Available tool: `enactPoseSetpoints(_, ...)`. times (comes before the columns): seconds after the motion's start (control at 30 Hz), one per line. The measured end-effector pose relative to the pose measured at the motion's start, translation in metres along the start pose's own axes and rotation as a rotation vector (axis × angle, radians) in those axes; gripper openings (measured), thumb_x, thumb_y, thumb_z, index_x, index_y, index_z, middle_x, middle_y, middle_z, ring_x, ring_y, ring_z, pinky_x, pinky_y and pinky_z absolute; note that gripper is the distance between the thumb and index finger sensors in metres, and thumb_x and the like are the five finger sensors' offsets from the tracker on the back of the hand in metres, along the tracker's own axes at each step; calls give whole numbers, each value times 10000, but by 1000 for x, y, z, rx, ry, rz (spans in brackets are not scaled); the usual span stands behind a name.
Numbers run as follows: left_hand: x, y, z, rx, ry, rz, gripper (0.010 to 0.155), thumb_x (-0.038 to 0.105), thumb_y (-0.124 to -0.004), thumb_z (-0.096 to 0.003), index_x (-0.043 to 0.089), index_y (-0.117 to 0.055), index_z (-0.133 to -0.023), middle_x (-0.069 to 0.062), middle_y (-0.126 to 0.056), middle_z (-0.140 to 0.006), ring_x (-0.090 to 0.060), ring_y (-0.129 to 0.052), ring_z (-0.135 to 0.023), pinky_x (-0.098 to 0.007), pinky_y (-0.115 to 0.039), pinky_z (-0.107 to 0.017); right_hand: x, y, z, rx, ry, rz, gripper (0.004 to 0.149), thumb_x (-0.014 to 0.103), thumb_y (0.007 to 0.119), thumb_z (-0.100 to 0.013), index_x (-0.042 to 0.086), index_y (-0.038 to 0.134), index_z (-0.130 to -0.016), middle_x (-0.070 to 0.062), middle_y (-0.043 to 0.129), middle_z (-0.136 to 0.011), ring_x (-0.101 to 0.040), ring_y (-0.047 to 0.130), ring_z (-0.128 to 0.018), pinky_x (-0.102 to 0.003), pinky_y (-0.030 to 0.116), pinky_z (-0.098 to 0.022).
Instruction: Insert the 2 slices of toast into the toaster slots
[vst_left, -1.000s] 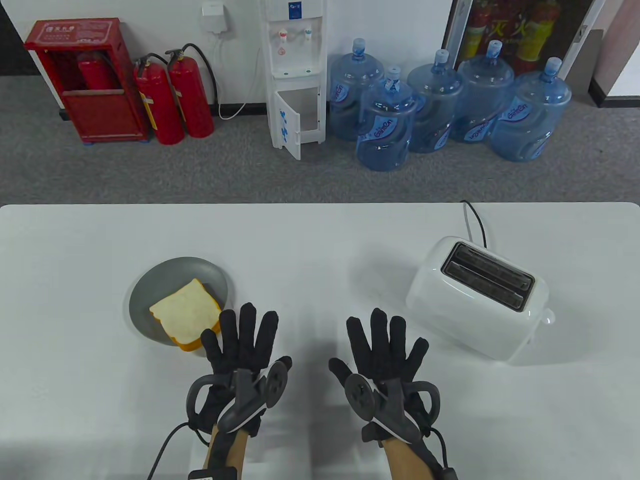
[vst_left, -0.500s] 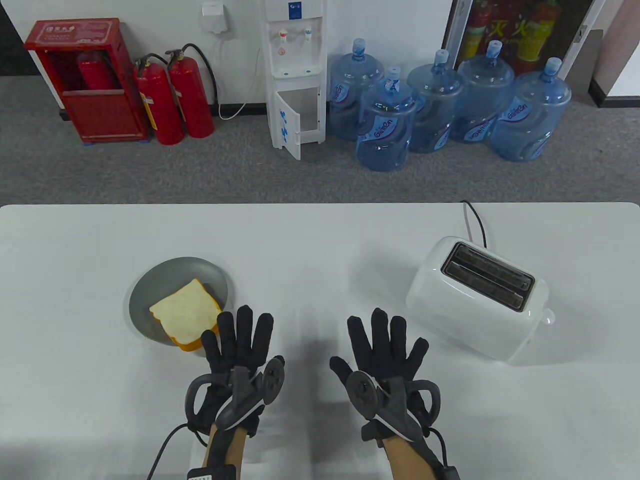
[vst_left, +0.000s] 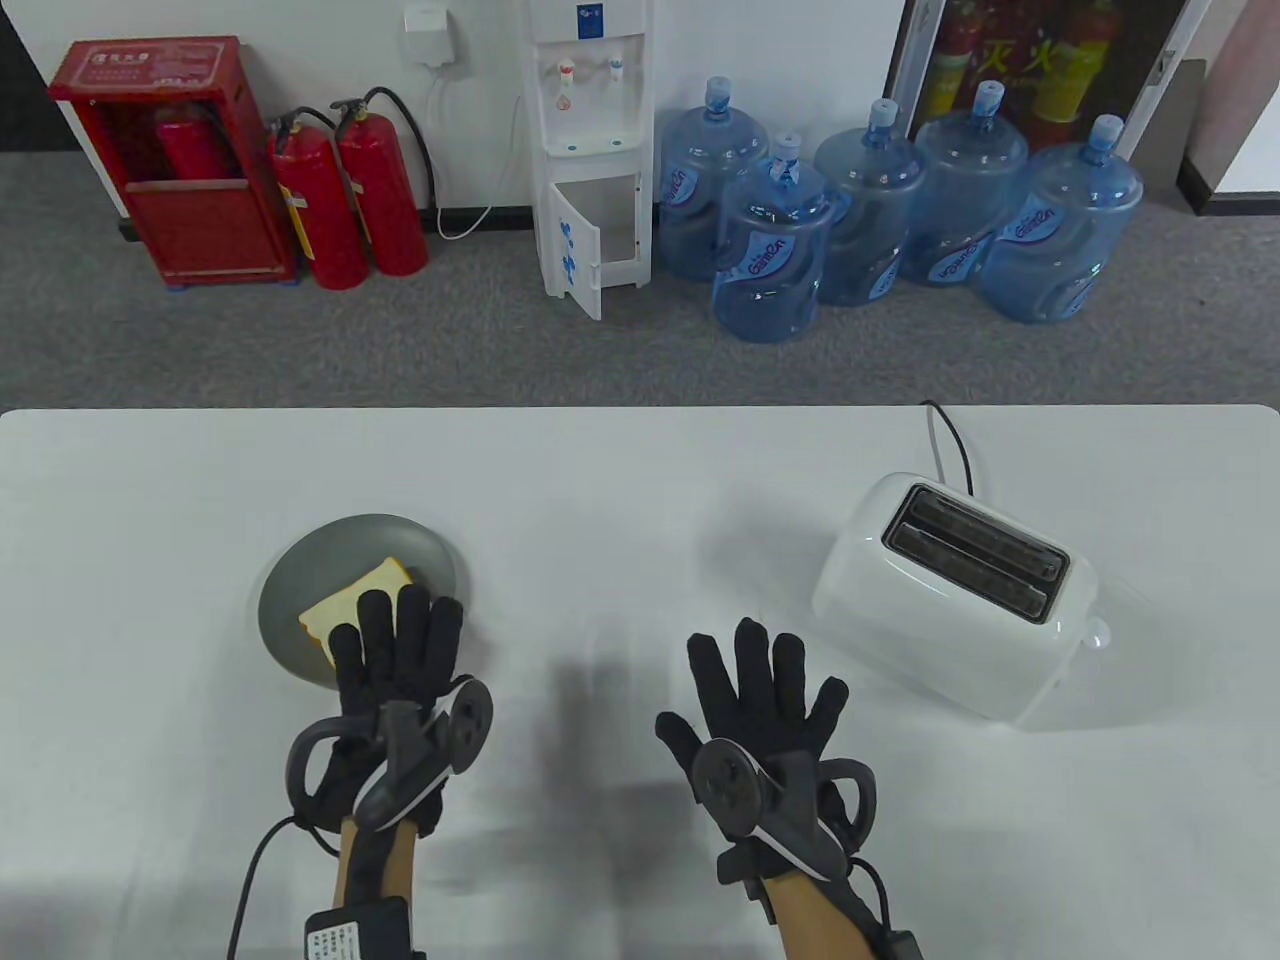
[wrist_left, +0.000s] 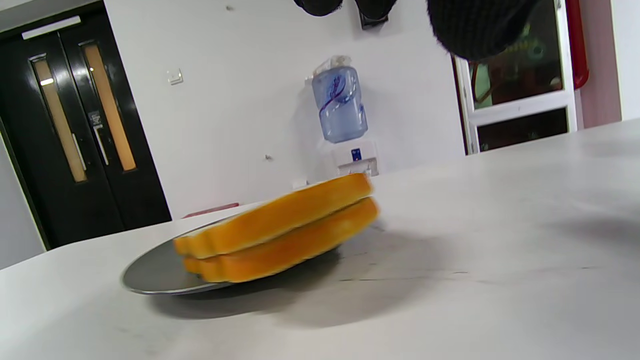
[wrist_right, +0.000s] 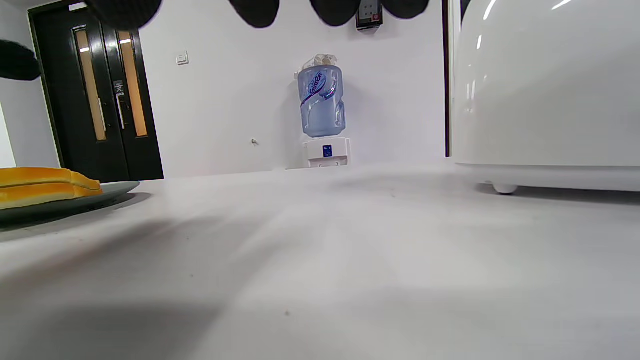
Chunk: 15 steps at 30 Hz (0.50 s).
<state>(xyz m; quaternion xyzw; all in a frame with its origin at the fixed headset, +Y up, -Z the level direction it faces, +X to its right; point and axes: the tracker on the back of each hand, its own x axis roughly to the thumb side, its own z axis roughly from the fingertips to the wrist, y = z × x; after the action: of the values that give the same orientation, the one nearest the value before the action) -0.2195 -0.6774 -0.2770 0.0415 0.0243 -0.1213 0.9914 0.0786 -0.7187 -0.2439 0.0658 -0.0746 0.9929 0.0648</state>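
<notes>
Two slices of toast (vst_left: 345, 602) (wrist_left: 280, 227) (wrist_right: 42, 186) lie stacked on a grey plate (vst_left: 320, 545) (wrist_left: 150, 272) at the table's left. My left hand (vst_left: 395, 645) hovers over the stack's near part with fingers straight and spread, holding nothing; its fingertips (wrist_left: 475, 25) hang above the toast in the left wrist view. The white toaster (vst_left: 955, 595) (wrist_right: 545, 85) stands at the right with two empty slots on top. My right hand (vst_left: 765, 690) is spread flat near the table's middle front, left of the toaster, empty.
The toaster's black cord (vst_left: 950, 440) runs off the table's far edge. Beyond the table on the floor stand a water dispenser (vst_left: 590, 150), several blue water bottles (vst_left: 890, 220) and red fire extinguishers (vst_left: 345, 200).
My left hand has moved left and forward, from beside the plate to over the toast stack. The right hand has barely shifted.
</notes>
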Motion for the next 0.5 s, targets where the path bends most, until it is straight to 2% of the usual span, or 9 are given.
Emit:
enactPoseSetpoints(0.17,-27,3,-19,-123,11,17,740,519,-733,-541,351,-368,-1163,1,-321,-1246,-344,-275,-1176,-518,-298,-838,-3,-1,-2,18,20,-31,765,685,459,-687,265,257,-1293,-221,186,-1333,-539,231,-1170,-824,253,-690)
enactPoseSetpoints(0.5,-44,-11,-38,-280,27,15,727,502,-789,-520,349,-448,-1143,9,-472,-1221,-299,-486,-1170,-461,-425,-833,-2,1,-3,29,24,-20,762,682,459,-691,261,260,-1294,-225,192,-1332,-543,243,-1168,-826,258,-688)
